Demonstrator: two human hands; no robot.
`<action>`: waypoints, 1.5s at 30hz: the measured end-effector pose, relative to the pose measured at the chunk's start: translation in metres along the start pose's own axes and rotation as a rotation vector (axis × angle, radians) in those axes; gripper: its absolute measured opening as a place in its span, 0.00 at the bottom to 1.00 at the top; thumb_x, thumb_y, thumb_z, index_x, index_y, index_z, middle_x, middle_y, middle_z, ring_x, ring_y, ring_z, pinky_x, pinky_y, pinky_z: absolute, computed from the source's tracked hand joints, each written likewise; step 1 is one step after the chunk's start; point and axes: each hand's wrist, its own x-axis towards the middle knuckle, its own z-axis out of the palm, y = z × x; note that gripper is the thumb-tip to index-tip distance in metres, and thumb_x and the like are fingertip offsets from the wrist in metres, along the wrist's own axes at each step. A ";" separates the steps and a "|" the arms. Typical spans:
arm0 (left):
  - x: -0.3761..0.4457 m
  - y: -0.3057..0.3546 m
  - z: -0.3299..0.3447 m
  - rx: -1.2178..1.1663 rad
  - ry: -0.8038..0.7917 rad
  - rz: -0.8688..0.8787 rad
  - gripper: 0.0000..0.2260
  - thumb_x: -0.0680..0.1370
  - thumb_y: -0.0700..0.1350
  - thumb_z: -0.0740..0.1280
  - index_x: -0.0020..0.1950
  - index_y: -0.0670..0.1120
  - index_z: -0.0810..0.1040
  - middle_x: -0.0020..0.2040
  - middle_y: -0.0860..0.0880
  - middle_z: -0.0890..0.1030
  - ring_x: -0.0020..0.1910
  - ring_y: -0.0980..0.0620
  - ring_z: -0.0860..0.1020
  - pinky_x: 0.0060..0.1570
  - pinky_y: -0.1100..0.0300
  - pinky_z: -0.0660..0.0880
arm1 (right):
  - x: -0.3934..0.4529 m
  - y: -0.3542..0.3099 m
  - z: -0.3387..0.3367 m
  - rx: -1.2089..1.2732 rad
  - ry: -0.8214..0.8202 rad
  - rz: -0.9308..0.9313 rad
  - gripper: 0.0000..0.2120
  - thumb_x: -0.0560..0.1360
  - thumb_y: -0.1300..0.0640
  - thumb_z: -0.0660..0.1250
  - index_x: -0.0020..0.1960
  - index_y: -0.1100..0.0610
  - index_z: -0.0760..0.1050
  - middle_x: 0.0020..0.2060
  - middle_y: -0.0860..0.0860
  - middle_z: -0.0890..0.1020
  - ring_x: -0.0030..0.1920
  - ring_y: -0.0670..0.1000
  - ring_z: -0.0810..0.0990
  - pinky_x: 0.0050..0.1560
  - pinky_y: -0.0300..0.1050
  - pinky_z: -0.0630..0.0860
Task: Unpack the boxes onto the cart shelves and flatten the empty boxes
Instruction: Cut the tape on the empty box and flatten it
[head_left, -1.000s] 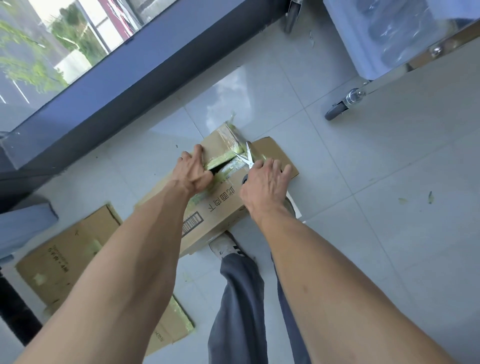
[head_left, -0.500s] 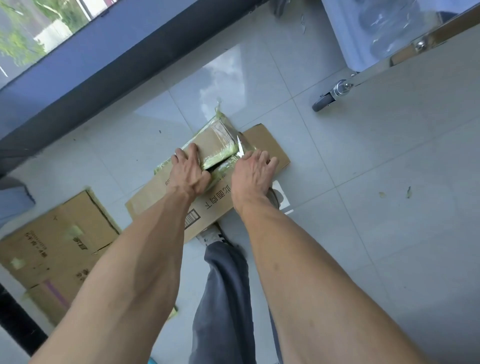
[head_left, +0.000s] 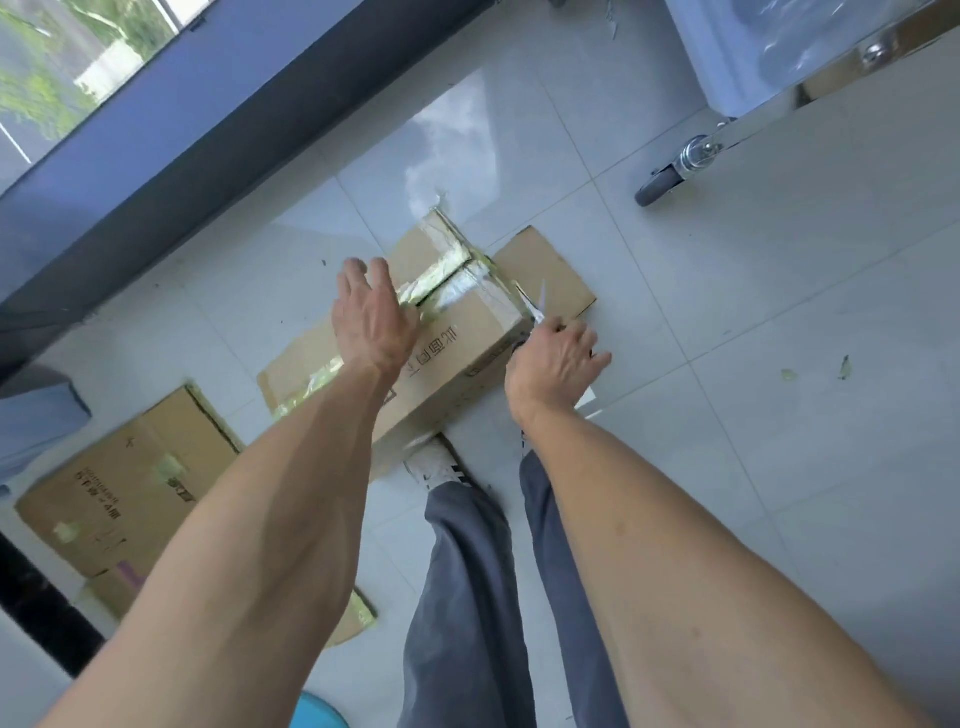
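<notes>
The cardboard box (head_left: 457, 332) lies on the tiled floor at the person's feet, and its taped top flaps, pulled up a second ago, now lie nearly closed with only a slit along the yellowish tape (head_left: 441, 273). The left hand (head_left: 371, 317) has let go and hovers with fingers apart, while the right hand (head_left: 553, 364) has moved to the box's right corner, fingers clamped on the scissors (head_left: 535, 306). I judge the flattening goes on at this corner; a flattened box (head_left: 124, 483) lies near, the cart wheel (head_left: 657, 184) well apart.

I see a matt brown cardboard box (head_left: 457, 338) sealed with shiny, crinkled yellow-green tape (head_left: 441, 270) on glossy grey floor tiles (head_left: 779, 467), beside a polished metal cart frame (head_left: 831, 67) and bright steel scissors (head_left: 535, 306).
</notes>
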 end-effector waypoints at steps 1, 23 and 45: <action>-0.002 0.004 0.000 0.039 0.052 0.088 0.15 0.73 0.40 0.62 0.60 0.42 0.70 0.56 0.42 0.72 0.49 0.43 0.71 0.44 0.52 0.68 | 0.000 0.003 0.001 0.006 -0.041 0.042 0.14 0.79 0.59 0.59 0.65 0.59 0.72 0.57 0.57 0.76 0.58 0.57 0.72 0.57 0.55 0.65; -0.016 -0.026 0.000 -0.203 -0.112 0.198 0.17 0.71 0.60 0.55 0.47 0.47 0.66 0.40 0.47 0.71 0.38 0.45 0.72 0.33 0.57 0.63 | 0.007 -0.011 -0.033 -0.248 0.257 -0.377 0.20 0.70 0.69 0.59 0.60 0.59 0.72 0.50 0.57 0.73 0.54 0.59 0.71 0.58 0.56 0.67; 0.003 -0.036 -0.065 -0.126 0.087 -0.063 0.19 0.80 0.61 0.58 0.45 0.46 0.65 0.31 0.50 0.69 0.30 0.46 0.69 0.36 0.52 0.64 | -0.014 -0.039 -0.060 0.193 0.216 -0.107 0.15 0.78 0.68 0.58 0.60 0.54 0.71 0.52 0.55 0.77 0.51 0.56 0.75 0.52 0.51 0.65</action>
